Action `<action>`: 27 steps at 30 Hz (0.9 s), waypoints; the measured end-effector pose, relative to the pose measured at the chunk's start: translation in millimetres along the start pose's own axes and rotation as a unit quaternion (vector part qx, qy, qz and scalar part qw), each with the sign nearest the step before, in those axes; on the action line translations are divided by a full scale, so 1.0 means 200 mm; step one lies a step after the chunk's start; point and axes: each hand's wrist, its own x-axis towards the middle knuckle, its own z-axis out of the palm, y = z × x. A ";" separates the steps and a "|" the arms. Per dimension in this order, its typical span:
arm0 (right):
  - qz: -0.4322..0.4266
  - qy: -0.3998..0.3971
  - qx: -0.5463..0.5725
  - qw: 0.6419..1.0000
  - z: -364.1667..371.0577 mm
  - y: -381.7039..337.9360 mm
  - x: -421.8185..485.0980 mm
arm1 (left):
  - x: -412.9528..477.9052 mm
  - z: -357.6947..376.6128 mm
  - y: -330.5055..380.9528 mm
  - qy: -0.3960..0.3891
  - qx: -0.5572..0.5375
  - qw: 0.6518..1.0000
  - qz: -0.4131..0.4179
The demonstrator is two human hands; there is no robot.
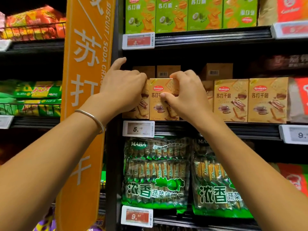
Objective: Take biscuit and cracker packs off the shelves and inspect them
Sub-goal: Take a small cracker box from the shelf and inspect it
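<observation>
Now the left hand (123, 90) and right hand (186, 95) grip one tan cardboard cracker box (157, 112) (not yet lifted), which likely needs a straight outward pull.

Cracker box (156, 110): I see golden tan, red oval logo.
Upper boxes (171, 14): lime green.
Bags (156, 172): dark green, white lettering.
Aisle sign (86, 47): orange, white characters.

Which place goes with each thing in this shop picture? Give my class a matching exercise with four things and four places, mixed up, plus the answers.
Things
1. green boxes
2. tan box
3. green bags
4. bracelet

Places
a. on the left wrist
b. on the highest shelf in view
c. pinched by the right hand
d. on the lowest shelf in view

Pairs: 1-b, 2-c, 3-d, 4-a
</observation>
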 end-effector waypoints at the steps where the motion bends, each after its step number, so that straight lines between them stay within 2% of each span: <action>1: 0.004 0.000 -0.001 1.000 0.01 0.00 0.00 | 0.00 0.00 0.00 0.000 -0.004 1.000 0.001; 8: -0.013 0.065 -0.083 0.994 0.04 0.02 -0.03 | -0.01 0.02 0.01 0.025 -0.045 0.999 -0.012; 12: -0.006 0.038 -0.071 0.997 0.05 0.04 -0.03 | -0.02 0.01 0.06 0.021 -0.073 0.997 -0.019; 16: -0.008 0.021 -0.051 0.998 0.02 0.06 -0.04 | -0.01 0.02 0.15 -0.016 -0.116 0.993 0.006; 20: 0.025 0.048 -0.117 0.992 -0.08 0.13 0.00 | -0.02 0.04 0.17 -0.012 -0.142 0.990 0.009; 23: 0.044 0.000 -0.177 0.983 -0.12 0.20 0.00 | -0.03 0.04 0.17 -0.002 -0.142 0.990 0.009; 27: 0.022 -0.018 -0.154 0.988 -0.12 0.24 -0.04 | -0.03 0.04 0.19 0.015 -0.139 0.990 -0.003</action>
